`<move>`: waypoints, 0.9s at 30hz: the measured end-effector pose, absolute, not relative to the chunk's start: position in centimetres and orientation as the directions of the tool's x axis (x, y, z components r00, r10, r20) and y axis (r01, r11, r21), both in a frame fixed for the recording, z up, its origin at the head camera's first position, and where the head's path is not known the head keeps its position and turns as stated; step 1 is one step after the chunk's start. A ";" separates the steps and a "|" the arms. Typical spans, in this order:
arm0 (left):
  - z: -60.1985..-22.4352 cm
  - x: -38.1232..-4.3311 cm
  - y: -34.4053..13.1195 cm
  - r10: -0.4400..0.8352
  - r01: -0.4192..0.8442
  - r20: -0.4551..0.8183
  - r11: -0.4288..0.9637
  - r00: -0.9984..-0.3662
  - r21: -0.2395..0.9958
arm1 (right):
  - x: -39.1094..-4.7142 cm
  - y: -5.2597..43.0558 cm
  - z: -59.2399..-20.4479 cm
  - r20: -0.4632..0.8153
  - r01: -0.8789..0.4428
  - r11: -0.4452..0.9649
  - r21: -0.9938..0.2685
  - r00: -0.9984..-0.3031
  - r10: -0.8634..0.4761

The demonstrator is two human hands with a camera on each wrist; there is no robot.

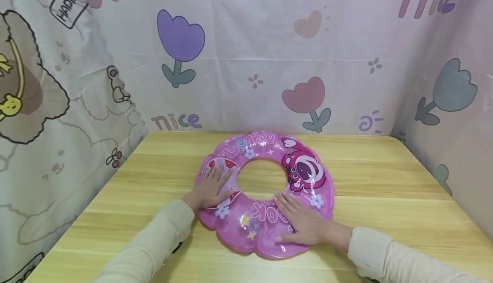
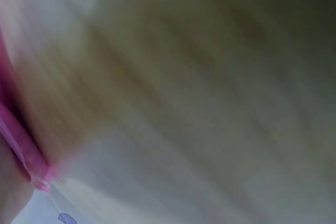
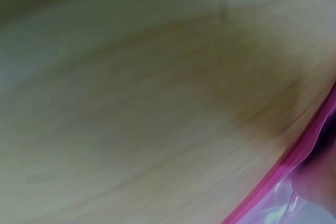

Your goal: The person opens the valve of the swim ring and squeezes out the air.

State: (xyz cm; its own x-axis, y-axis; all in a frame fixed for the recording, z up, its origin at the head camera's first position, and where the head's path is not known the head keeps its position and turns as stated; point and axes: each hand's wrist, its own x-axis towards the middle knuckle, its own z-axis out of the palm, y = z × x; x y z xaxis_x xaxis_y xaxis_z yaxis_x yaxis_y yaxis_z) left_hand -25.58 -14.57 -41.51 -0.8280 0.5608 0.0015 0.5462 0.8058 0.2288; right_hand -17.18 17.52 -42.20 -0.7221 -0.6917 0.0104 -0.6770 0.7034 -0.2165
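A pink inflatable swim ring [image 1: 262,236] lies flat on the wooden table, its surface puffed and shiny, printed with a bear, flowers and lettering. On its left side rests my left hand [image 1: 212,186], palm down with the fingers spread. My right hand [image 1: 302,221] lies on the lower right part, fingers straight and pointing toward the ring's hole. In the left wrist view only a strip of the pink ring [image 2: 26,150] shows at the left edge. The right wrist view catches its pink edge [image 3: 273,179] at the lower right.
The light wooden table [image 1: 377,231] spreads out around the ring. A printed cloth backdrop [image 1: 239,30] with tulips and words hangs behind it and along both sides. Both wrist views are mostly blurred tabletop.
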 end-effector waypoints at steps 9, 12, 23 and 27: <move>-42.1 -25.5 -14.3 0.554 0.544 -0.014 0.822 -0.833 0.165 | -17.2 17.4 -42.4 0.003 -0.669 0.718 -0.193 -0.732 -0.681; -42.0 -25.4 -14.2 0.560 0.554 -0.013 0.823 -0.828 0.125 | -17.2 17.3 -42.4 0.015 -0.673 0.714 -0.192 -0.729 -0.684; -41.7 -25.1 -13.6 0.545 0.542 -0.011 0.832 -0.839 -0.113 | -17.0 17.0 -42.3 0.028 -0.678 0.725 -0.126 -0.733 -0.680; -41.5 -25.0 -13.4 0.527 0.523 -0.018 0.839 -0.850 -0.150 | -17.0 17.0 -42.2 0.049 -0.692 0.714 -0.105 -0.721 -0.691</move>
State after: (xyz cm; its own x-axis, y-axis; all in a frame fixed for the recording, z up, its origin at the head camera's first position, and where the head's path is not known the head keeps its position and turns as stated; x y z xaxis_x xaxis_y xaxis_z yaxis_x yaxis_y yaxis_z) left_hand -24.95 -13.39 -41.51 -0.8499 0.5266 -0.0176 0.5230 0.8391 -0.1496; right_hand -17.03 16.96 -42.17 -0.7208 -0.6914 0.0493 -0.6921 0.7142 -0.1047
